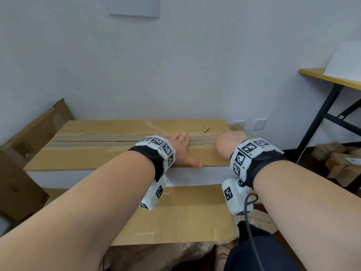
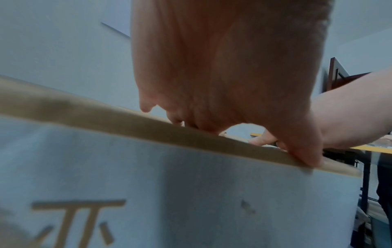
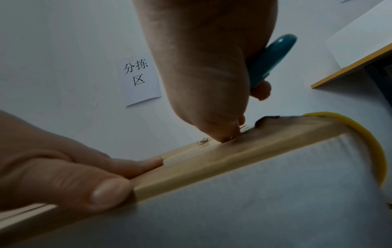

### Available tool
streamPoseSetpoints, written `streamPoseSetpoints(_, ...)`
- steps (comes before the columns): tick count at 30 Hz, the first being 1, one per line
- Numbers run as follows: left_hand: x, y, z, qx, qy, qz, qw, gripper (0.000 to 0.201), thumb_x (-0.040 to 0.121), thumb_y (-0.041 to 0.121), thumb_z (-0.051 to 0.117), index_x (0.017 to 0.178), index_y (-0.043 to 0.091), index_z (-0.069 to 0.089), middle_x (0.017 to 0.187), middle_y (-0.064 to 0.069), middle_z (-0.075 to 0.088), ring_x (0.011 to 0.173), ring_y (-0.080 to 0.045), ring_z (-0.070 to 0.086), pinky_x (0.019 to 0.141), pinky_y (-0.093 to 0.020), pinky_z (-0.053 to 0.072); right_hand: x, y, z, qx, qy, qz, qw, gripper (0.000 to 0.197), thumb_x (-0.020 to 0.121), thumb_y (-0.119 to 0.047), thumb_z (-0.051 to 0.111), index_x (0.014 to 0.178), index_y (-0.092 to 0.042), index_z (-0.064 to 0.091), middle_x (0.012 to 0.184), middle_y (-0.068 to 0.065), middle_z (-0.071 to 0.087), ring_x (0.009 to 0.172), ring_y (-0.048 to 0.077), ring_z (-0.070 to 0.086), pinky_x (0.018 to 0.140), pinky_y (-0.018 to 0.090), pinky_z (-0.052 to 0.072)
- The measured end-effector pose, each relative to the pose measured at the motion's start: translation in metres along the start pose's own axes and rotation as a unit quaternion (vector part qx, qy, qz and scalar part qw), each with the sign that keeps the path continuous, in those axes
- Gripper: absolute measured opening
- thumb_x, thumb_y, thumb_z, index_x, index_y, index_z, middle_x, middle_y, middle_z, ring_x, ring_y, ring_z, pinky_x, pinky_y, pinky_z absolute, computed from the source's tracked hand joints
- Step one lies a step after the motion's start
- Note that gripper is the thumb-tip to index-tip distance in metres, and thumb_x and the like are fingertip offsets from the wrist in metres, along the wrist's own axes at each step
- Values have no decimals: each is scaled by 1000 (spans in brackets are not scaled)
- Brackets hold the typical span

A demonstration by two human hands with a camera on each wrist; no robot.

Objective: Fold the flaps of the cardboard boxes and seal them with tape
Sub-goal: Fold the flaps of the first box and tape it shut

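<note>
Filling the floor: cardboard box (image 1: 109,153), white wall (image 1: 175,65)

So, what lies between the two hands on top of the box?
Only bare cardboard: a stretch of the box seam, no tape visible, between left hand and right hand, in the head view.

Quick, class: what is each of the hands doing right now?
Left hand: open, pressing flat on the cardboard box.
Right hand: gripping a teal handle.
</note>
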State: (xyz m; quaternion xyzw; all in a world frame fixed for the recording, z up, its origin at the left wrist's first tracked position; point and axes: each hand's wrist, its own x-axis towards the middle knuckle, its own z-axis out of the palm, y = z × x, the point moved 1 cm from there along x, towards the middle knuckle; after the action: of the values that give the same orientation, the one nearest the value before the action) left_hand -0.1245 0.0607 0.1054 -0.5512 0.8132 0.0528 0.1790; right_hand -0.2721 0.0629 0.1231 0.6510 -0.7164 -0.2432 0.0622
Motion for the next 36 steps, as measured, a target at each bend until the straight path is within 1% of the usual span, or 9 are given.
streamPoseSetpoints(4,-3,-9,4,-16,6,-8,1000,113,75,82,35,151,11,-8,159,-3,-12,147,-23,-4,114,-54,4,0,-12,-4,-2,3,-14,1000,19,95,-11,46,102,-16,63,93,-3,57,84,18,54,73,29,43)
streamPoseSetpoints(7,-8,-19,4,-19,3,-9,1000,117,72,83,41,151,12,-10,159,-1,-13,146,-22,-5,115,-52,4,2,-23,-7,7,1,-30,1000,26,93,-10,47,112,-15,64,103,-1,63,93,22,61,79,34,49)
streamPoseSetpoints(12,-16,-48,-2,-16,10,-14,1000,128,63,82,54,151,11,-5,159,-3,-6,146,-22,0,117,-49,11,2,-27,-13,27,17,-79,996,38,92,-7,42,127,-18,54,116,1,61,96,21,59,67,34,43)
streamPoseSetpoints(15,-16,-60,0,-6,7,-26,1000,128,63,84,50,151,9,-5,159,-5,-5,146,-23,2,117,-49,14,2,-31,-13,32,44,-114,992,48,91,0,37,136,-16,42,127,2,54,108,23,57,67,38,44)
streamPoseSetpoints(24,-15,-57,13,-32,-3,-47,998,125,66,85,46,150,14,-14,158,-2,-17,146,-23,-6,114,-53,6,-4,-48,-16,37,98,-197,975,61,91,2,33,145,-24,30,141,-2,39,115,25,50,67,36,40)
streamPoseSetpoints(27,-18,-59,14,-30,-13,-49,998,122,69,84,43,150,14,-14,157,-1,-19,146,-22,-8,114,-54,5,-2,-43,-13,40,83,-189,978,64,89,5,32,147,-23,29,148,-5,34,124,23,46,77,39,46)
streamPoseSetpoints(29,-22,-61,15,-33,-18,-55,998,119,70,84,39,150,13,-13,158,-1,-18,146,-22,-8,114,-55,5,-1,-37,-12,52,70,-168,982,61,89,6,31,143,-21,35,141,-2,42,119,23,50,78,39,46)
streamPoseSetpoints(32,-27,-72,18,-47,-18,-72,996,112,74,84,32,151,14,-11,158,-2,-16,146,-23,-7,114,-54,6,1,-27,-11,60,45,-114,991,45,91,1,33,130,-17,48,114,3,56,92,23,54,71,35,44)
streamPoseSetpoints(36,-38,-92,23,-46,-23,-106,993,113,69,86,17,151,13,-8,158,-4,-13,146,-25,-3,115,-51,7,3,-16,-5,68,28,-27,997,34,92,-5,39,116,-15,59,90,1,55,83,22,55,70,34,45)
